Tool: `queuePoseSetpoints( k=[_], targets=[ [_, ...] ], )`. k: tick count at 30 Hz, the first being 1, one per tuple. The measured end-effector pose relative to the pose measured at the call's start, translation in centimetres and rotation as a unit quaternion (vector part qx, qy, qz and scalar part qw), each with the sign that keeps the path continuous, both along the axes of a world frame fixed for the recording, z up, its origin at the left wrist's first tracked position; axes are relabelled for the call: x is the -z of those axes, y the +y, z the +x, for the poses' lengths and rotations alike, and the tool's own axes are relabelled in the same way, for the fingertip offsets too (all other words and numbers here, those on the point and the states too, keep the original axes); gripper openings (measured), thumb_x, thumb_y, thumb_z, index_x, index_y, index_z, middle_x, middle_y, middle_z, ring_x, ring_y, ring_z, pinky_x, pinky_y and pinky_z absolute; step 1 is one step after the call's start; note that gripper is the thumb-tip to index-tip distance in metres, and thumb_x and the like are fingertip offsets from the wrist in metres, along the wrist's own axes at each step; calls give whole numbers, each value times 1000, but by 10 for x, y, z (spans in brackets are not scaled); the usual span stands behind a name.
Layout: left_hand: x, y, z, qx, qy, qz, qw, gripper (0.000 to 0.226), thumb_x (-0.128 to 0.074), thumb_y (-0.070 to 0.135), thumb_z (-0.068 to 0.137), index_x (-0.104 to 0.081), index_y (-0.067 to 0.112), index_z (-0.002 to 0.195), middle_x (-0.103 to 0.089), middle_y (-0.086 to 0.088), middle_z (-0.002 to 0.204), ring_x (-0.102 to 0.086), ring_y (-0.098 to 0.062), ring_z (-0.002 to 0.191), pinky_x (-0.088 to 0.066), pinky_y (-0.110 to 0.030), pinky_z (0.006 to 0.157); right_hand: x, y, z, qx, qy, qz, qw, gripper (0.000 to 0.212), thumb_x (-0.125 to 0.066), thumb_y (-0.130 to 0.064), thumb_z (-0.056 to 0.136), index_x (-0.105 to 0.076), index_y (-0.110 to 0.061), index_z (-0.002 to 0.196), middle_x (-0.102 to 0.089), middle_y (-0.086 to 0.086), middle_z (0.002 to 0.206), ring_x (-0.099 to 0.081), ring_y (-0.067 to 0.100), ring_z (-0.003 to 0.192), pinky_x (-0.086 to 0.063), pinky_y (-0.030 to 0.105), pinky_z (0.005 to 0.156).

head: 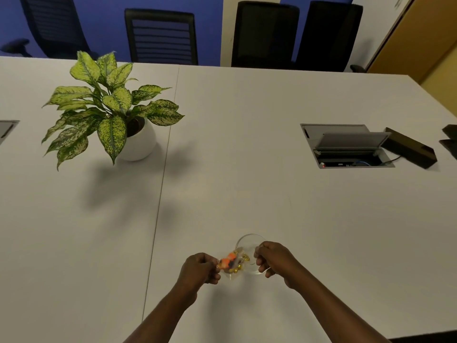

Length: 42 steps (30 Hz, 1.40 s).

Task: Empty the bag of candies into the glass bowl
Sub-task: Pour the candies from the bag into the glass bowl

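Observation:
A small clear glass bowl (pixel 249 240) sits on the white table near its front edge. Over the bowl's left half hangs a clear plastic bag of candies (pixel 231 263), orange and gold pieces showing through it. My left hand (pixel 200 268) pinches the bag's left end, fingers closed. My right hand (pixel 273 257) is closed at the bowl's right rim, and I cannot tell whether it grips the rim or the bag's other end. Gold candies (pixel 243 258) show inside the bowl's outline; whether they lie in the bowl or in the bag is unclear.
A potted plant in a white pot (pixel 138 142) stands at the back left. An open cable hatch (pixel 346 146) is set into the table at the right, with a dark box (pixel 410 151) beside it. Black chairs (pixel 160 35) line the far edge.

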State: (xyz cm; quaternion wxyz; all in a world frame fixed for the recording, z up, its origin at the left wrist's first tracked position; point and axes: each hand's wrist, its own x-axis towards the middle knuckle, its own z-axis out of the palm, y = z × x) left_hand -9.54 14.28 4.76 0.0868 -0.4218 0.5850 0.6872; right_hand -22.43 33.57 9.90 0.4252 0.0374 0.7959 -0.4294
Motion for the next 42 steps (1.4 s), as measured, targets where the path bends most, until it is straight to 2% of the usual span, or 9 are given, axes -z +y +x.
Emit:
queuePoseSetpoints(
  k=[12, 22, 42],
  targets=[
    [10, 4, 2, 14, -17, -24, 999, 15, -58, 2, 95, -69, -5, 88, -72, -15, 71, -66, -24, 57, -58, -35, 57, 6, -2, -2, 12, -6, -10, 1000, 23, -52, -15, 99, -68, -9, 84, -67, 8, 76, -60, 16, 57, -47, 23, 49],
    [9, 6, 3, 31, -27, -33, 999, 13, -59, 8, 93, -70, 2, 89, -72, -10, 73, -62, -19, 54, -47, -30, 48, 7, -1, -6, -6, -4, -1, 1000, 23, -53, -17, 97, -68, -11, 81, -68, 7, 76, -60, 17, 59, -45, 23, 48],
    [3, 28, 2, 3, -52, -67, 996, 15, -55, 9, 93, -67, 1, 92, -70, -9, 78, -59, -19, 59, -43, -28, 48, 15, 15, -13, -32, -38, -13, 999, 25, -53, -21, 101, -68, -11, 84, -69, 5, 76, -61, 15, 56, -46, 23, 48]
  ],
)
